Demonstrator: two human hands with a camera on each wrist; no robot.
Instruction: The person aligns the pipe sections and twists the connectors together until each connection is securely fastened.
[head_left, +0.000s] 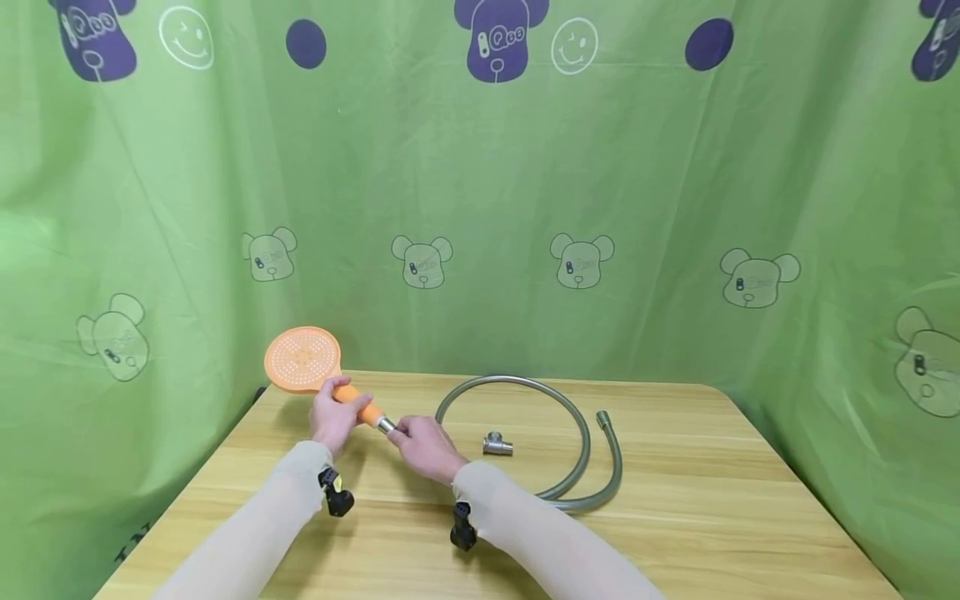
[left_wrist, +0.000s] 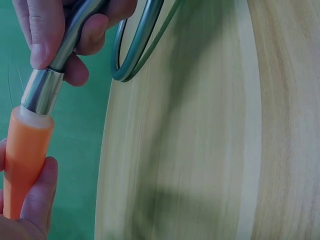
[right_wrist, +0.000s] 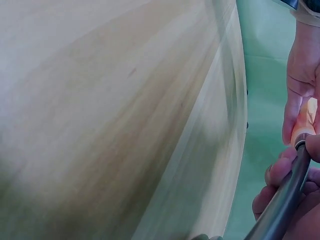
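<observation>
Left hand (head_left: 333,417) wraps the orange handle (left_wrist: 27,155) of the shower head (head_left: 302,360) over the table's (head_left: 712,500) far left corner, apparently steadying it; right hand (head_left: 427,450) pinches the hose (head_left: 510,379) at its metal nut (left_wrist: 44,92), fingers closed, seemingly to keep nut and handle in line. Slack hose loops on the table's far middle, likely so it doesn't tug; metal tee fitting (head_left: 497,444) lies loose there too.

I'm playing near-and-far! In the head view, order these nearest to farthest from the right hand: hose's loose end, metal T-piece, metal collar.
1. Metal collar: at the right hand, on its left.
2. Metal T-piece: to the right.
3. Hose's loose end: farther right.
</observation>
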